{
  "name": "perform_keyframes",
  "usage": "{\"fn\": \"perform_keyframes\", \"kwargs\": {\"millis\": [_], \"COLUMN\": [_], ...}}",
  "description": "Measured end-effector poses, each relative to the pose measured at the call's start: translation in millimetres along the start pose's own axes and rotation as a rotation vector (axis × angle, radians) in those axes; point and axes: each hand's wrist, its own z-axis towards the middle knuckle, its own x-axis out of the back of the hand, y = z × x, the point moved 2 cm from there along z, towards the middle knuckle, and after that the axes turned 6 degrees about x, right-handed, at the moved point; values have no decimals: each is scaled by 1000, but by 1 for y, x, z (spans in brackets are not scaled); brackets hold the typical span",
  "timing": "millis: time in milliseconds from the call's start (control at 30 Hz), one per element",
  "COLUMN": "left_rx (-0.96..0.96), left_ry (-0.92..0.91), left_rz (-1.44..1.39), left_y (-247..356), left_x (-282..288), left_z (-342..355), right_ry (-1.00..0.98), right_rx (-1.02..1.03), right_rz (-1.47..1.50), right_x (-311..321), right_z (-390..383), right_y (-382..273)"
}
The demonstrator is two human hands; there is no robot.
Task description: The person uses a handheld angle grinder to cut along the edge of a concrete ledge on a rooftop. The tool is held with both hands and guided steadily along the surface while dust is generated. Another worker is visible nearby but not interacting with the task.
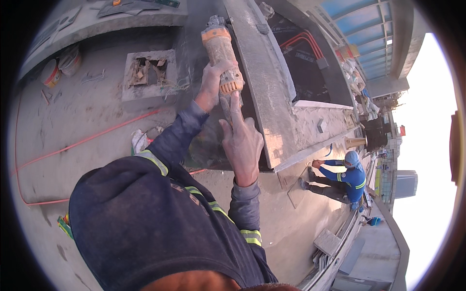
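A dusty orange-and-grey angle grinder (219,53) lies lengthwise along the stone ledge (252,68), its metal head pointing away from me. My left hand (213,85) is closed around the grinder's body near its rear vents. Behind it is my right hand (243,140), back of the hand up. Its index finger stretches forward and touches the grinder's rear end, and the thumb stands apart. The remaining right fingers are mostly folded or hidden. No disc shows clearly at the grinder's head.
Buckets (51,72) and a red hose (87,138) lie at left, by a square opening with rubble (148,72). Red conduits (306,41) rise beyond the ledge. A person in blue (354,177) sits at right, near stacked slabs (327,242).
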Motion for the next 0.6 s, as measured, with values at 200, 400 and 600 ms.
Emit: {"fn": "perform_keyframes", "kwargs": {"millis": [200,400,600], "left_rx": [-7,-1,16], "left_ry": [-7,-10,0], "left_rz": [-12,-8,-28], "left_y": [-3,-7,-17], "left_x": [3,-6,-6], "left_z": [6,-21,-31], "right_ry": [-14,-13,-27], "right_rx": [-24,-30,-4], "right_rz": [-16,-21,5], "right_x": [-1,7,17], "right_z": [1,-26,-41], "right_y": [-2,-3,2]}}
